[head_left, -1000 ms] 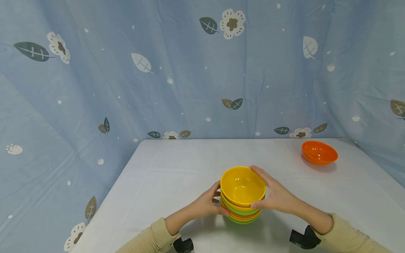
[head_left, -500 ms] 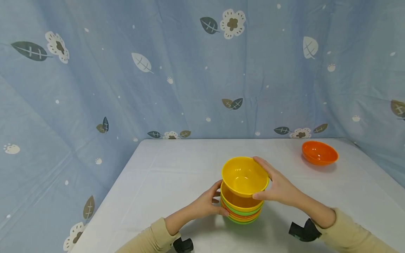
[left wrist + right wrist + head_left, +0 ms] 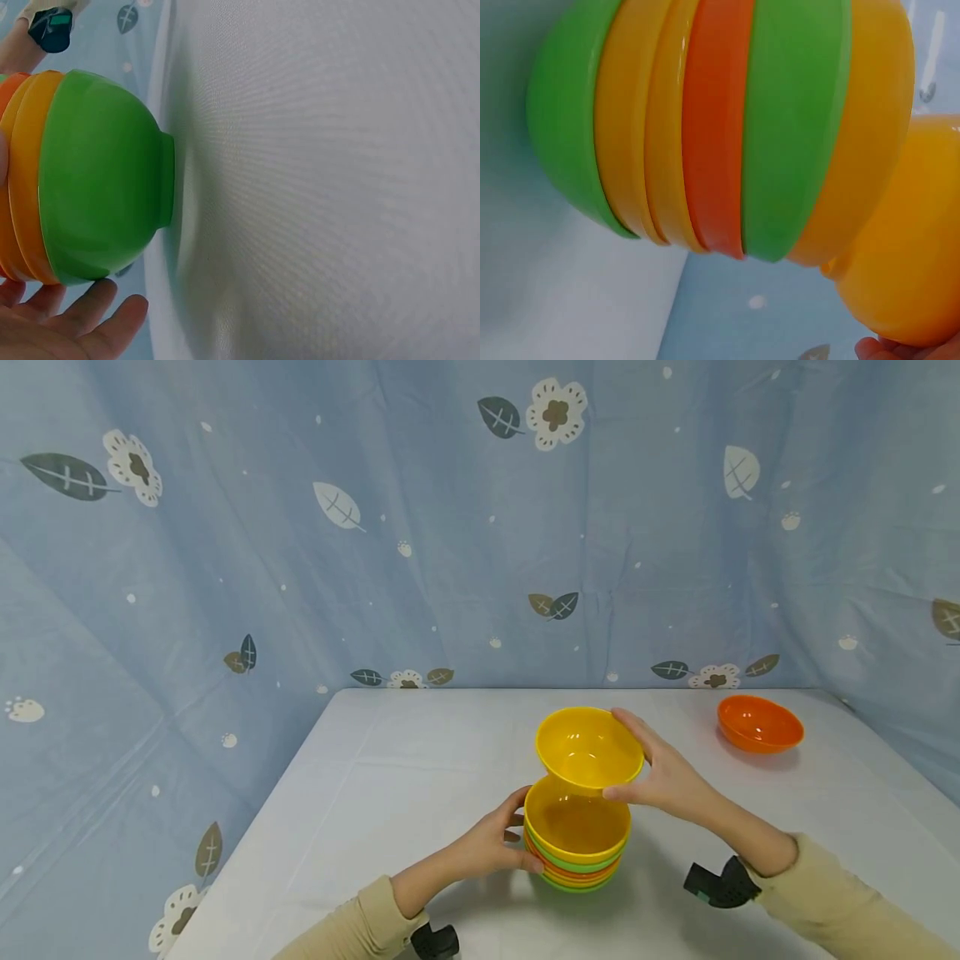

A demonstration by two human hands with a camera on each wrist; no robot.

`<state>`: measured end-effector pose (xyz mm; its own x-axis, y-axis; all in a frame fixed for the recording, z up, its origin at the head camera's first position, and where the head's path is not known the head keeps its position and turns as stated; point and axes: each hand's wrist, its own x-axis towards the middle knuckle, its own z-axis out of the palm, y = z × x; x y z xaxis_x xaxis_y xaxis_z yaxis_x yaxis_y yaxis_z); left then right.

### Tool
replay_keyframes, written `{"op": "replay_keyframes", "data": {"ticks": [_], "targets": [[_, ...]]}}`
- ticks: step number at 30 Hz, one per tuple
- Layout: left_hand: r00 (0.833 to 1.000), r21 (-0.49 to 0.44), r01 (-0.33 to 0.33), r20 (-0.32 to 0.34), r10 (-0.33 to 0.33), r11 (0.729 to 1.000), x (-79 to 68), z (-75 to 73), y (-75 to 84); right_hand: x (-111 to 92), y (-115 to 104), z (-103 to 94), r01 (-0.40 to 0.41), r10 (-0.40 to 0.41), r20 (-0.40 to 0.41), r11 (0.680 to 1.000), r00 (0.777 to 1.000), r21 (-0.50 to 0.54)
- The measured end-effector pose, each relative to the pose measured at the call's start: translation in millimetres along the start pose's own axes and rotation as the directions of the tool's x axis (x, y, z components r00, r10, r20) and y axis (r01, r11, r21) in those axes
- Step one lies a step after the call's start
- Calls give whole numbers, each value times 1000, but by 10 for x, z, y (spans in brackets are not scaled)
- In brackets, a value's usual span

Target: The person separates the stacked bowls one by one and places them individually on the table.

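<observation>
In the head view my right hand (image 3: pixel 667 781) pinches a yellow bowl (image 3: pixel 588 747) by its rim, thumb at the near side and fingers at the far side. It is held above a stack of bowls (image 3: pixel 576 867) and slightly to its right. My left hand (image 3: pixel 487 843) grips the stack's left side, thumb in front and fingers behind. Yellow, green and orange bowls are nested there; a yellow one (image 3: pixel 874 142) is on top and a green one (image 3: pixel 105 172) at the bottom. In the right wrist view the lifted bowl's base is close by the top bowl's rim.
An orange bowl (image 3: pixel 759 727) stands alone at the back right of the white-covered table (image 3: pixel 420 735). Behind the table hangs a blue curtain (image 3: pixel 450 527) with leaves and flowers. Each wrist wears a black device, such as the one on the right wrist (image 3: pixel 722 883).
My right hand has raised the yellow bowl off the stack, moving it up and a little right, which uncovers another yellow bowl. The left hand keeps its place on the stack.
</observation>
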<state>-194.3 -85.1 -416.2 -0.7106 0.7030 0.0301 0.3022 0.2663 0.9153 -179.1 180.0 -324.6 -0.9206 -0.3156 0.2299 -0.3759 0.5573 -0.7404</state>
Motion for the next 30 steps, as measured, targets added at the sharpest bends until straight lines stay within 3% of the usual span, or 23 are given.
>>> {"op": "replay_keyframes", "data": {"ticks": [20, 30], "targets": [[1000, -14, 13, -4, -13, 1000, 9, -4, 0, 391, 320, -8, -138, 133, -86, 989, 987, -51], [999, -10, 32, -16, -32, 999, 11, 1, 16, 525, 558, 85, -140, 134, -141, 990, 981, -31]]}}
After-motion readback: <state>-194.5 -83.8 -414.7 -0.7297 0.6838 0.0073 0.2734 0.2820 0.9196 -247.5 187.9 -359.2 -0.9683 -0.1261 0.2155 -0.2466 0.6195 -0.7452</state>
